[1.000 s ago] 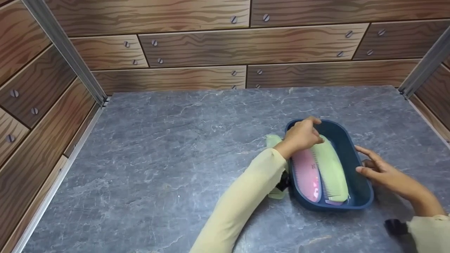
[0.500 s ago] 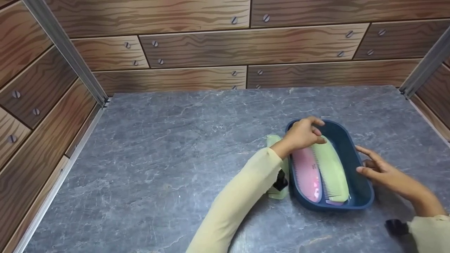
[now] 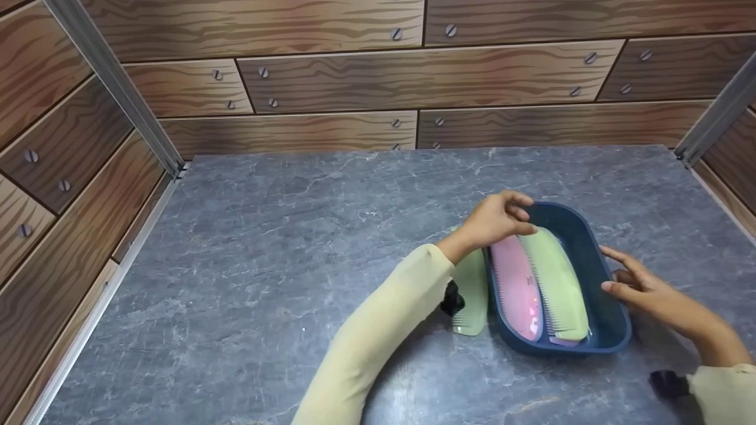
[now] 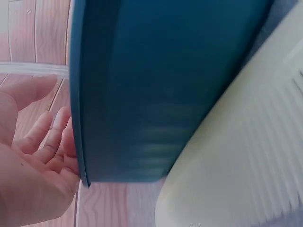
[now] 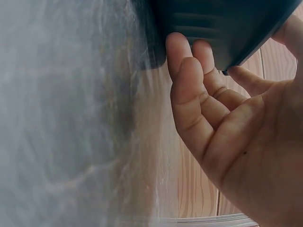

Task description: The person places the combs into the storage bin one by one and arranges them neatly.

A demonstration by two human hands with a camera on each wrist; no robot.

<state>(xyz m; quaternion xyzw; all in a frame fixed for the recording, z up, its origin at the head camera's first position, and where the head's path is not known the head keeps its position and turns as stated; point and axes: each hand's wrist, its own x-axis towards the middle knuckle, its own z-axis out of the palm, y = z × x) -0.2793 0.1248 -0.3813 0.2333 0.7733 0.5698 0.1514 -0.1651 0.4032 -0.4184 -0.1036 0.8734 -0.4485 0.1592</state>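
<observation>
A dark blue plastic box (image 3: pixel 599 307) stands on the right of the table. Inside lie a pink comb (image 3: pixel 518 292) and a light green comb (image 3: pixel 558 283), a purple edge showing under the green one. My left hand (image 3: pixel 496 218) is over the box's back left corner, fingers loosely bent and holding nothing; in the left wrist view it is right by the rim. Against the box's right wall rest the fingers of my right hand (image 3: pixel 644 295), its thumb at the rim. Another green comb (image 3: pixel 471 295) lies left of the box, partly hidden by my left arm.
The grey marbled table (image 3: pixel 266 265) extends far to the left of the box. Wood-patterned panels (image 3: pixel 331 82) wall in the back and both sides, with metal posts (image 3: pixel 112 82) at the corners. Black wrist cameras (image 3: pixel 668 383) hang beneath both sleeves.
My left hand has drawn back leftward from above the combs toward the box's left rim, uncovering more of the pink comb and the outer green comb. My right hand has stayed at the box.
</observation>
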